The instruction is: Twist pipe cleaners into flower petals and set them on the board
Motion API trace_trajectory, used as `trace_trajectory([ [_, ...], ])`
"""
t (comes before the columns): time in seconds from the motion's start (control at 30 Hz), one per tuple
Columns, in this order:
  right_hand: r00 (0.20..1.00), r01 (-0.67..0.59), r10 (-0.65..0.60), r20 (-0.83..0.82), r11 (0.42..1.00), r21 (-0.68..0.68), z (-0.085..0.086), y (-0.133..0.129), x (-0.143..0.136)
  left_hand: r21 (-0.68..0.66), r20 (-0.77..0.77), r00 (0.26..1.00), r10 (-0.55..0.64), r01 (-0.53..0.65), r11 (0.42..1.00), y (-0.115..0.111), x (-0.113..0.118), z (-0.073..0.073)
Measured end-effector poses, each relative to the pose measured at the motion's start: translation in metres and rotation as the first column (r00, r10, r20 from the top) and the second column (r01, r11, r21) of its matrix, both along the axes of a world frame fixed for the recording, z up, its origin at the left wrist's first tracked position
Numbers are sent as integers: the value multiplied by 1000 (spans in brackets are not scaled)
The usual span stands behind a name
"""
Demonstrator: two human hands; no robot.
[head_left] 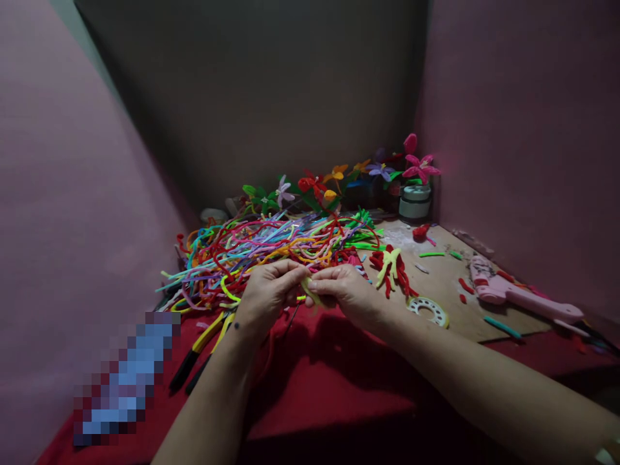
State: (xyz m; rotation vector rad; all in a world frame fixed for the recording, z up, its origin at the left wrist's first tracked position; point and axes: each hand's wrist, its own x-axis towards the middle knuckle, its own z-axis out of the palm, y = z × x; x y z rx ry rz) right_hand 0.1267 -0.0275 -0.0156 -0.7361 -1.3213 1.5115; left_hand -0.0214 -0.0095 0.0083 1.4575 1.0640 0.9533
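Note:
Both hands meet above the front of the red cloth (334, 394). Between their fingertips is a short pale yellow pipe cleaner (311, 292). My left hand (271, 290) pinches it from the left, thumb against the fingers. My right hand (343, 290) grips it from the right in the same way. Part of it is hidden by the fingers. Right behind the hands spreads a heap of many-coloured pipe cleaners (271, 242). Red and yellow pipe cleaner pieces (391, 268) lie bunched to the right of my right hand.
Yellow-and-black pliers (201, 349) lie left of my left wrist. A pink glue gun (527, 300) rests on the brown board (445, 278) at right, near a white ring (429, 312). Pipe cleaner flowers (314, 184) and a jar (415, 203) stand at the back. Walls enclose the sides.

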Motion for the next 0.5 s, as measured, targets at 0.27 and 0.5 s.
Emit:
trace_trajectory([
  [0.27, 990, 26, -23, 142, 999, -22, 7, -2, 1, 231, -198, 976, 87, -39, 972, -2, 6, 2],
  [0.5, 981, 78, -73, 177, 997, -22, 4, 0, 1, 6, -88, 996, -5, 5, 1000, 0, 2, 2],
])
